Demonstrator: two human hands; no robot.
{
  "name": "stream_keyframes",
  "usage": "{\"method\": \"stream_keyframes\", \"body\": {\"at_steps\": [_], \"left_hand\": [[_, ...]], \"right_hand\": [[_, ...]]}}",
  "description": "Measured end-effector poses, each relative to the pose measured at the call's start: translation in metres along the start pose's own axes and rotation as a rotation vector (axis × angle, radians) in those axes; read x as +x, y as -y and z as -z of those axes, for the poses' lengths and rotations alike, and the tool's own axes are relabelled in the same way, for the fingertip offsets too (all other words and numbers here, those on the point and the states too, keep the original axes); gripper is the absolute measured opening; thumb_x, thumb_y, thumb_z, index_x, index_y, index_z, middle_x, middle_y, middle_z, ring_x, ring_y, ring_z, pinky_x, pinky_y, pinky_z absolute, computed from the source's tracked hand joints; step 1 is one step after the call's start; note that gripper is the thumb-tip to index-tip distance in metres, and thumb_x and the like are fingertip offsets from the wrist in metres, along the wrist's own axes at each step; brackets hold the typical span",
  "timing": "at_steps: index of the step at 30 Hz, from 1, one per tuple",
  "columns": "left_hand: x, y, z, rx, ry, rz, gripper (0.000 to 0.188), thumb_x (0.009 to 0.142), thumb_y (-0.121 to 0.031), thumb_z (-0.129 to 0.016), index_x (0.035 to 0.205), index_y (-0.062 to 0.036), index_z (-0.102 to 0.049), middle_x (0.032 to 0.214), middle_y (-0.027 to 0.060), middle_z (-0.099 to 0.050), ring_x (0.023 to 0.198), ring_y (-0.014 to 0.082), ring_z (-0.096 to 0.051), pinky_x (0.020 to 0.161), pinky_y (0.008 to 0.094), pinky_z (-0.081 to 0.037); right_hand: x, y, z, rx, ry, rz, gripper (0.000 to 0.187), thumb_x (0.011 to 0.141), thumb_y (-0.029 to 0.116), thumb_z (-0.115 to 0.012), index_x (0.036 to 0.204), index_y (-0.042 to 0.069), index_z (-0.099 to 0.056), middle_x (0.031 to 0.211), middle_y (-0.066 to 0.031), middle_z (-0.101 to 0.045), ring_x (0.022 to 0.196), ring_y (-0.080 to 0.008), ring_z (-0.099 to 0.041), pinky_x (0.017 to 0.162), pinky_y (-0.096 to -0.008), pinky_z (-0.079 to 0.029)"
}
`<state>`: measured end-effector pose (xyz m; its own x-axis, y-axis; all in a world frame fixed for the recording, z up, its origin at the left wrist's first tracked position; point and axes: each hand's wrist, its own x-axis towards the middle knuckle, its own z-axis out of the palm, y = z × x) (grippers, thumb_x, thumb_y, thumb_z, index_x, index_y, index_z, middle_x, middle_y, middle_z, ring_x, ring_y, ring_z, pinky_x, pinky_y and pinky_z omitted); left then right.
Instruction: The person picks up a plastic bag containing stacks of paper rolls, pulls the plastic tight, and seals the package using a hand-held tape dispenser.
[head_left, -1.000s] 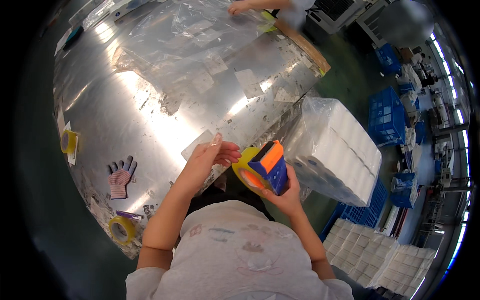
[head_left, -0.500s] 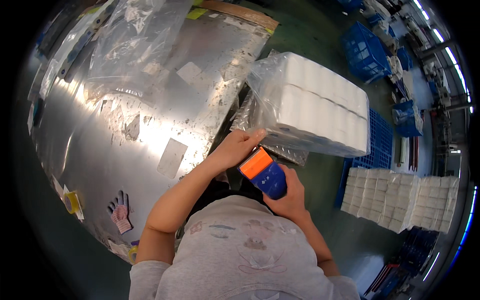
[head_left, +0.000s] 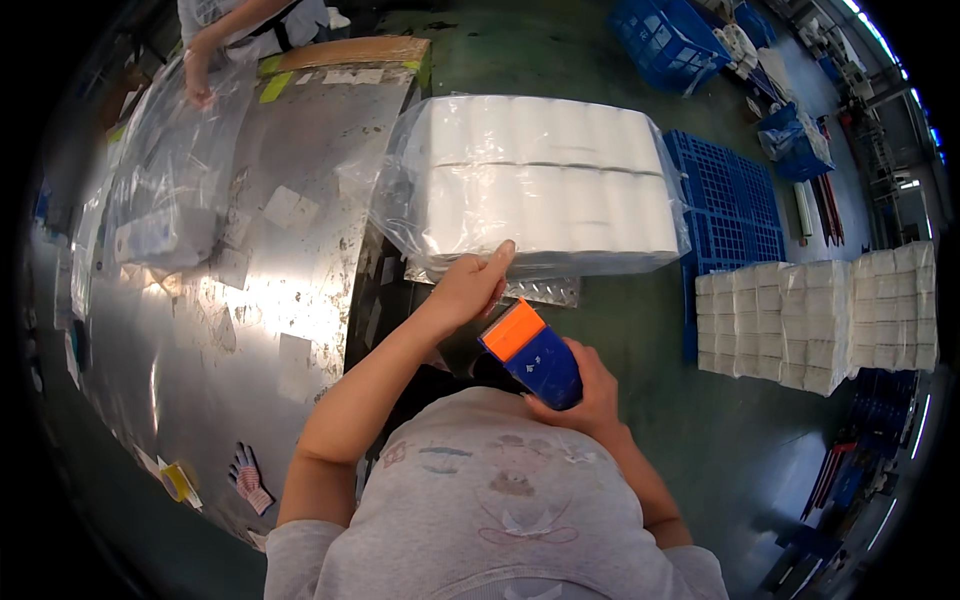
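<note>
My right hand [head_left: 590, 393] grips a blue and orange tape dispenser [head_left: 540, 360] low in front of my shirt, its orange end tilted up toward the left. Just above that end, my left hand [head_left: 468, 292] is closed, thumb upward; what lies between the fingers is too small to make out. The thumb overlaps the near edge of a large clear plastic bag [head_left: 400, 200] packed with white paper rolls [head_left: 560, 210] in two rows. The bag lies on a metal plate [head_left: 550, 290], which is mostly hidden beneath it.
To the left stretches a metal table [head_left: 290, 320] with a striped glove [head_left: 250, 480] and a yellow tape roll [head_left: 178, 482]. Another person's hand [head_left: 198, 82] touches clear plastic film [head_left: 190, 150] there. Blue pallets [head_left: 730, 190], stacked white packs [head_left: 770, 320] and a blue crate [head_left: 665, 45] stand right.
The view has turned, so the bag and table appear farther left. Another person has come into view at the far left. My right hand still holds the dispenser; my left stays near its orange end.
</note>
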<state>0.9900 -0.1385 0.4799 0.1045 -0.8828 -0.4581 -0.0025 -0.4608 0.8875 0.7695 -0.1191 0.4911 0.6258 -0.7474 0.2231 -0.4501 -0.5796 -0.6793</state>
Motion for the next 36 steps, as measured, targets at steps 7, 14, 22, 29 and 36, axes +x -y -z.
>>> {"method": "stream_keyframes", "body": {"at_steps": [7,14,22,29,36], "left_hand": [[0.044,0.005,-0.055,0.188,0.189,-0.045,0.061,0.090,-0.053,-0.041,0.055,-0.0053,-0.053,0.047,-0.0029,-0.041,0.043,0.0067,-0.033,0.041,0.0240,-0.029],[0.072,-0.005,-0.088,0.278,0.208,-0.095,0.061,0.088,-0.044,-0.052,0.051,0.0034,-0.048,0.044,0.0055,-0.035,0.043,0.0117,-0.031,0.042,0.0322,-0.032],[0.113,-0.092,-0.080,0.671,-0.011,-0.609,0.052,0.087,-0.032,-0.059,0.054,0.0056,-0.044,0.047,0.0097,-0.024,0.047,0.0151,-0.021,0.041,0.0346,-0.026],[0.218,-0.186,0.008,1.126,-0.345,-0.778,0.053,0.086,-0.044,-0.053,0.059,0.0005,-0.059,0.053,0.0191,-0.050,0.053,0.0370,-0.051,0.051,0.0424,-0.040],[0.325,-0.210,0.017,1.329,-0.192,-0.819,0.061,0.087,-0.053,-0.045,0.060,-0.0008,-0.061,0.063,0.0183,-0.059,0.064,0.0361,-0.059,0.059,0.0436,-0.045]], "right_hand": [[-0.015,-0.043,0.029,-0.026,-0.103,-0.022,0.071,0.054,0.025,-0.080,0.114,0.004,-0.049,0.089,-0.0146,-0.057,0.075,-0.0307,-0.059,0.064,-0.0378,-0.049],[-0.026,-0.052,0.053,-0.018,0.004,-0.203,0.084,0.053,0.030,-0.082,0.124,0.005,-0.044,0.095,-0.0138,-0.056,0.078,-0.0305,-0.060,0.065,-0.0377,-0.050],[-0.032,-0.058,0.070,-0.140,-0.134,-0.176,0.080,0.056,0.034,-0.081,0.126,0.014,-0.048,0.086,-0.0110,-0.052,0.068,-0.0264,-0.058,0.057,-0.0359,-0.049],[-0.053,-0.061,0.066,-0.265,-0.165,-0.299,0.077,0.054,0.031,-0.082,0.123,0.013,-0.052,0.084,-0.0102,-0.050,0.065,-0.0252,-0.056,0.056,-0.0342,-0.048],[0.017,-0.047,0.054,-0.259,-0.322,-0.324,0.070,0.055,0.025,-0.078,0.120,0.012,-0.054,0.088,-0.0113,-0.052,0.067,-0.0259,-0.057,0.055,-0.0347,-0.048]]}}
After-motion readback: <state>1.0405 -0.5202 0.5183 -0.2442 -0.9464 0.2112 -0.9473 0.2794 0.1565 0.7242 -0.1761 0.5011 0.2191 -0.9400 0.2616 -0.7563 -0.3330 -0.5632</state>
